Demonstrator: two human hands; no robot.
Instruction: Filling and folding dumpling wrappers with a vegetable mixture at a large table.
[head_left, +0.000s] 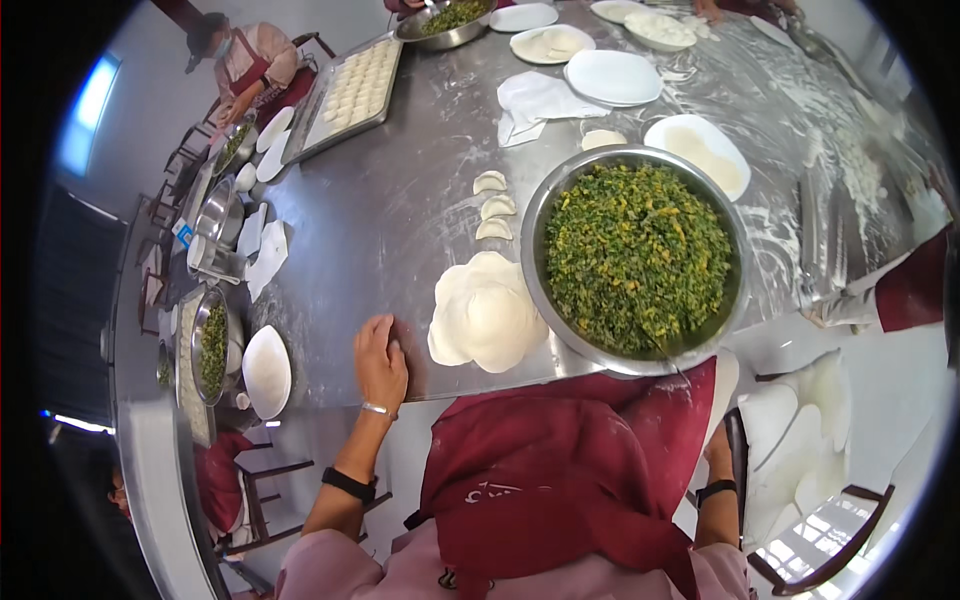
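My left hand (381, 361) rests on the near edge of the steel table, empty, with a small gap between thumb and fingers. To its right lies a fanned pile of round dough wrappers (491, 311). Beyond the pile, three folded dumplings (497, 206) sit in a short row. A large steel bowl (739, 300) of chopped green and yellow filling (637, 259) stands at the table's edge, right of the wrappers. My right hand (718, 444) hangs low beside my apron, beneath table level; its fingers are hidden.
A tray of dumplings (360, 86) lies far left, near a seated person (259, 71). White plates (613, 77), a cloth (544, 105) and a flour plate (694, 154) are beyond the bowl. Another filling bowl (232, 337) stands left. A chair (825, 574) is at my right.
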